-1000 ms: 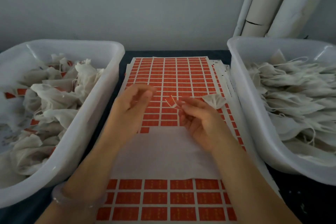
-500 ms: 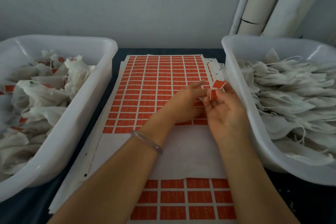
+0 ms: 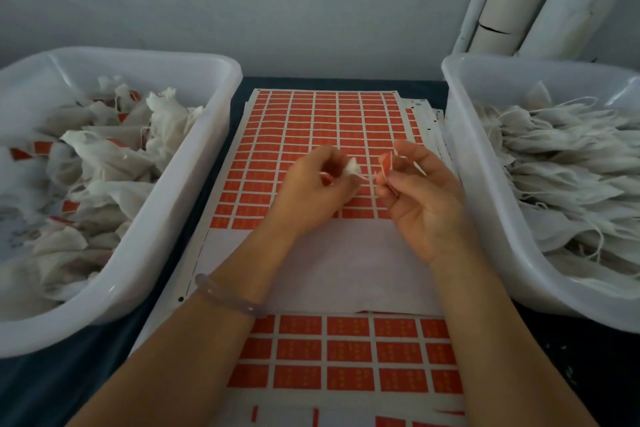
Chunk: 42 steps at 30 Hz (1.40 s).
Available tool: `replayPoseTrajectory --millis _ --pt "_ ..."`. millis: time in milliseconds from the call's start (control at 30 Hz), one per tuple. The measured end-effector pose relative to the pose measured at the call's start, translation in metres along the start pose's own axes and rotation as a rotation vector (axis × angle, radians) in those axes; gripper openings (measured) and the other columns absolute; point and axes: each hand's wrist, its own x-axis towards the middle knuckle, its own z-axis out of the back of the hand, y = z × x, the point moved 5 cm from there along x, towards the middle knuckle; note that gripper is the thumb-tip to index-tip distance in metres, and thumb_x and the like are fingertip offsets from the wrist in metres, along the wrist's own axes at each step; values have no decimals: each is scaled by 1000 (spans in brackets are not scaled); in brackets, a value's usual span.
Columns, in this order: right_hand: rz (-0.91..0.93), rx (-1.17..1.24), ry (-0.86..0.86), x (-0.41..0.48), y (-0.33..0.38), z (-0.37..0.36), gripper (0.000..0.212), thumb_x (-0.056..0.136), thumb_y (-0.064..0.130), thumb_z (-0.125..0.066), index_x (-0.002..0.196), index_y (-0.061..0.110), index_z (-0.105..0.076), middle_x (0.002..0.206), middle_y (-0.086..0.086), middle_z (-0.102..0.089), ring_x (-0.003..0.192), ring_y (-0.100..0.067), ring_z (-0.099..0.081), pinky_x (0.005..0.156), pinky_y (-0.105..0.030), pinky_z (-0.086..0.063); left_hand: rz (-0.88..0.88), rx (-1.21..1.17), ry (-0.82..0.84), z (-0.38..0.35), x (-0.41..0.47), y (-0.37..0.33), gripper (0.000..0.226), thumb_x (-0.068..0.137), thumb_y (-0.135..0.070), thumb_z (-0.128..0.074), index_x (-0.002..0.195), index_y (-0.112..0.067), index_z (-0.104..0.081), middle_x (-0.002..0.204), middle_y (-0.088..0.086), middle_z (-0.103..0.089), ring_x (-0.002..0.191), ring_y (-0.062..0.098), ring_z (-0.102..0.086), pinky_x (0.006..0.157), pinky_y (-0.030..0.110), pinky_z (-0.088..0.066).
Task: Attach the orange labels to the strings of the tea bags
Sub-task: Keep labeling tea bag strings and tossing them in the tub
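My left hand [image 3: 313, 187] holds a small white tea bag [image 3: 353, 168] in curled fingers above the label sheet. A thin string [image 3: 367, 177] runs from it to my right hand [image 3: 420, 198]. That hand pinches an orange label [image 3: 386, 166], bent around the string, between thumb and fingers. Both hands hover over the sheet of orange labels [image 3: 311, 121] lying in the middle of the table.
A white tub [image 3: 204, 135] on the left holds tea bags with orange labels on them. A white tub [image 3: 460, 163] on the right holds tea bags with bare strings. More label sheets [image 3: 349, 350] lie near me. White pipes [image 3: 512, 0] stand at the back right.
My hands moved apart and slightly toward me. The left hand now holds the tea bag with its string stretched to the right hand, which keeps the orange label.
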Motion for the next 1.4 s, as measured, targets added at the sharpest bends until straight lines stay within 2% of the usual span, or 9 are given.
replayPoseTrajectory --millis 67,167,400,567,733,867,1100,1267,1400 --pt "-2 -82 -88 -2 -3 3 25 84 -3 -61 100 14 -65 94 -1 -73 89 -19 -70 74 -29 -57 136 -140 -68 11 -13 10 12 86 -27 -66 79 -31 -57 77 -15 -62 73 -8 -60 52 7 -46" --pt "0 -168 -130 -3 -7 2 24 83 -2 -63 100 15 -66 91 0 -73 88 -19 -70 76 -32 -57 242 -340 -114 19 -24 19 5 88 -30 -63 83 -29 -63 82 -17 -66 82 5 -64 61 14 -49" --pt "5 -408 -74 -1 -15 -1 29 82 4 -68 100 27 -65 98 7 -72 100 -19 -67 90 -44 -54 129 -353 -87 25 -26 15 16 87 -26 -64 90 -41 -67 89 -29 -67 91 -8 -61 65 7 -50" --pt "47 -481 -6 -2 -16 -4 32 72 13 -75 100 26 -65 91 2 -73 93 -19 -69 79 -34 -57 102 -448 38 15 -28 10 23 91 -15 -54 108 -27 -64 89 -19 -71 86 2 -68 65 13 -52" --pt "76 -569 72 -4 -16 -11 33 77 -1 -71 99 22 -61 78 5 -71 82 -12 -70 68 -21 -55 -43 -258 -26 20 -27 0 25 91 -9 -56 110 -23 -62 87 -6 -64 77 -2 -61 66 11 -49" --pt "123 -673 145 -8 -14 -18 37 78 -4 -70 101 22 -57 79 10 -70 80 -7 -68 66 -14 -52 131 -596 -149 24 -30 7 26 71 -21 -68 97 -25 -69 75 -7 -72 72 7 -69 63 16 -53" --pt "100 -721 181 -11 -21 -21 39 78 -2 -70 97 29 -57 79 13 -68 79 -4 -66 63 -14 -52 350 -817 -238 24 -32 19 30 55 -29 -73 74 -21 -52 66 -3 -68 65 13 -68 66 27 -54" --pt "172 -474 -26 -7 5 -6 28 79 8 -71 97 27 -60 89 7 -71 87 -17 -70 69 -27 -57 251 -875 -174 24 -32 14 29 53 -29 -77 60 -22 -50 75 9 -71 71 21 -71 62 28 -56" --pt "121 -312 -51 -7 7 -9 47 58 33 -74 103 29 -61 100 8 -72 95 -18 -70 70 -26 -57 150 -732 -79 18 -32 5 18 65 -20 -70 73 -10 -58 74 4 -73 64 17 -69 56 24 -55"
